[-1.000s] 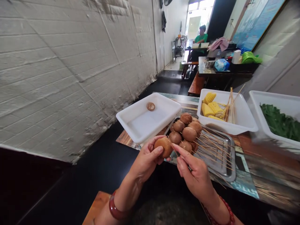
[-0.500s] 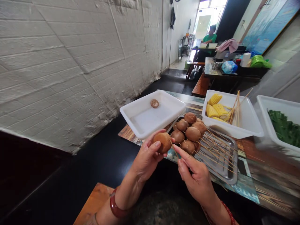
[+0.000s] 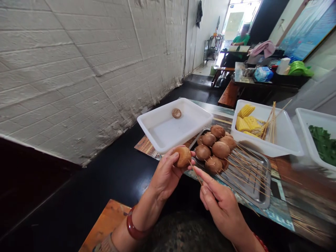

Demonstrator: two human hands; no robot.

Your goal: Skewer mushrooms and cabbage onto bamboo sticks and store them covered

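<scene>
My left hand (image 3: 166,174) grips a brown mushroom cap (image 3: 183,157) between thumb and fingers. A thin wooden skewer (image 3: 196,175) meets the mushroom's right edge; how deep its tip sits is hidden. My right hand (image 3: 219,200) pinches that skewer lower down, index finger stretched along it. Just beyond my hands, skewered mushrooms (image 3: 221,149) are heaped on a metal tray (image 3: 265,196), their sticks pointing right. One loose mushroom (image 3: 176,113) lies in a white plastic tub (image 3: 152,136) behind my left hand.
A white tub (image 3: 288,148) with corn pieces (image 3: 249,122) and skewers stands at the right, beside another tub with green leaves (image 3: 324,143). A white wall (image 3: 91,70) runs along the left. Farther back, a person in green (image 3: 240,40) sits at a table.
The view has shifted slightly, so the tubs and tray appear a little farther right. The mushroom has turned a little in my left hand, and the skewer still meets its edge.
</scene>
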